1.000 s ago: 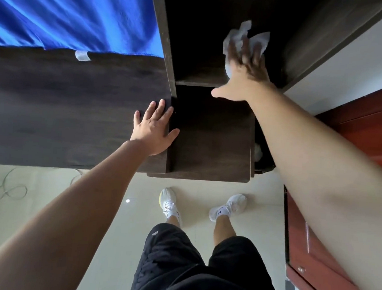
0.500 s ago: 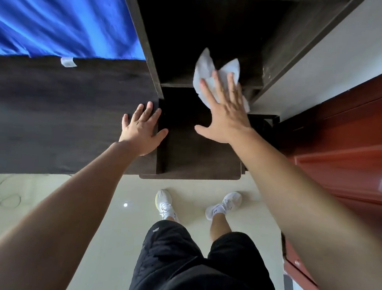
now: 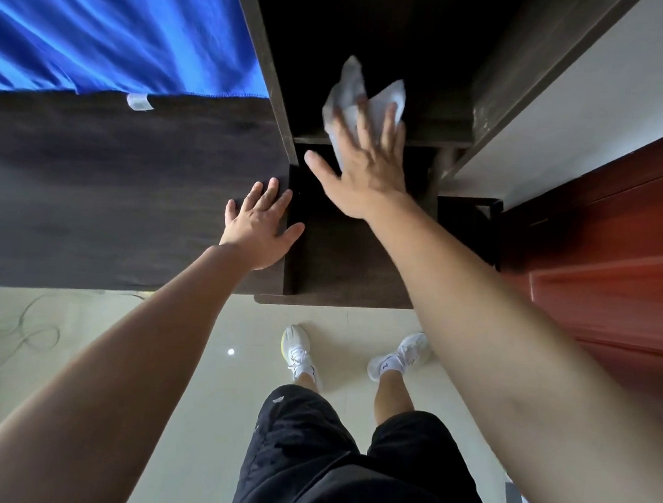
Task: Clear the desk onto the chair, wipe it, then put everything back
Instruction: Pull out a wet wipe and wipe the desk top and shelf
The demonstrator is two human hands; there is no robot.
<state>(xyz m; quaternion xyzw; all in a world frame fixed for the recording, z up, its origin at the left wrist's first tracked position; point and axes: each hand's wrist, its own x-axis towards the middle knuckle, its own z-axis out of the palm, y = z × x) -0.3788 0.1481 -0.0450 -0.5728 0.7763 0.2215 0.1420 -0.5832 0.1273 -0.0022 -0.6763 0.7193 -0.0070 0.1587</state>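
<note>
The dark wooden desk (image 3: 88, 192) spans the left and middle of the head view. My left hand (image 3: 258, 225) rests flat on its right part, fingers straight. My right hand (image 3: 368, 163) presses a crumpled white wipe (image 3: 354, 90) with spread, straight fingers at the step between the lower desk section (image 3: 341, 260) and the shelf behind it. Part of the wipe sticks out beyond my fingertips; the rest is hidden under my palm.
A blue cloth (image 3: 102, 23) hangs over the desk's far left. A dark upright panel (image 3: 265, 67) divides desk and shelf niche. A red-brown door (image 3: 607, 253) stands to the right. Cables (image 3: 34, 323) lie on the tiled floor at the left. My white shoes (image 3: 298, 352) stand below the desk edge.
My right hand pulled the wipe from the shelf back toward me, then slid it back up to the step. The left hand stayed flat on the desk. The camera view shifted.
</note>
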